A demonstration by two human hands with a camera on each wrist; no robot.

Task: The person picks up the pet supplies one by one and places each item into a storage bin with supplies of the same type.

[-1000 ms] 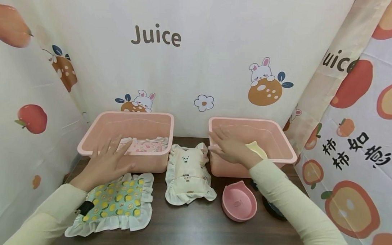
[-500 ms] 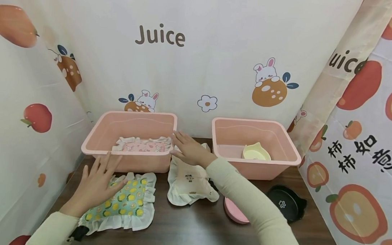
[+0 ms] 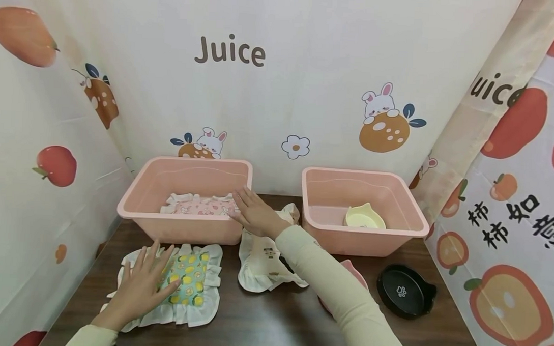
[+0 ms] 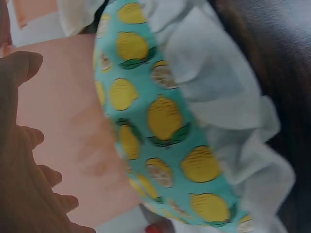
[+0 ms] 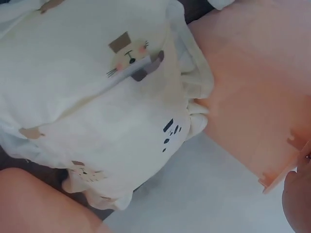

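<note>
My left hand hovers with spread, straight fingers over a ruffled lemon-print pillow at the table's left. The left wrist view shows the thumb and fingertips apart from that pillow. My right hand reaches left with extended fingers, its fingertips overlapping the right rim of the left pink bin. Below it lies a cream pillow with animal prints, partly hidden by hand and sleeve; it fills much of the right wrist view. A pink ruffled pillow lies inside the left bin.
A second pink bin at the right holds a pale yellow cat-shaped dish. In front of it stand a pink dish, half behind my right sleeve, and a black dish. A printed curtain hangs behind and along both sides.
My right hand has swung left from the right bin to the left bin's right rim. My left hand has come down and back from the left bin's front to the lemon pillow.
</note>
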